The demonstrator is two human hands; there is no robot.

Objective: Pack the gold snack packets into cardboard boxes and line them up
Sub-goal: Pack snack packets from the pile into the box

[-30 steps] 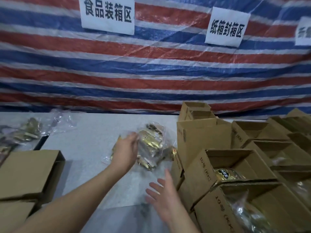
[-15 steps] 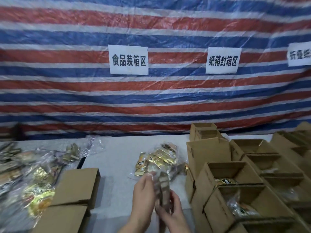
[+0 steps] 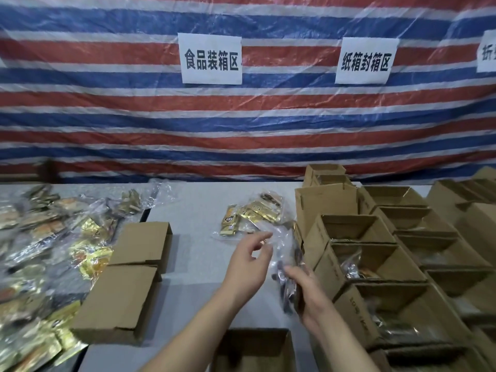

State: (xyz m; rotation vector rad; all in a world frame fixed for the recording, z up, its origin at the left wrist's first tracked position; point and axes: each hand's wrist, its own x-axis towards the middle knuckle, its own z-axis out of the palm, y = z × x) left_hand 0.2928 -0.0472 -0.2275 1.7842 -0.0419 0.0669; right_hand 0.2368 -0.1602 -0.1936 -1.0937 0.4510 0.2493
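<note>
The desk (image 3: pixel 204 253) lies bare left of my open cardboard boxes (image 3: pixel 381 264). A clear bag of gold snack packets (image 3: pixel 255 214) lies against the boxes' left wall. My right hand (image 3: pixel 308 292) grips a blurred clear-wrapped bundle (image 3: pixel 288 280); my left hand (image 3: pixel 248 267) hovers beside it, fingers loosely spread.

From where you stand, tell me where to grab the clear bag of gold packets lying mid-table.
Pinch the loose, empty plastic at the near end of the clear bag, coming from the near side. The packets bunch toward its far end, and boxes crowd its right.
</note>
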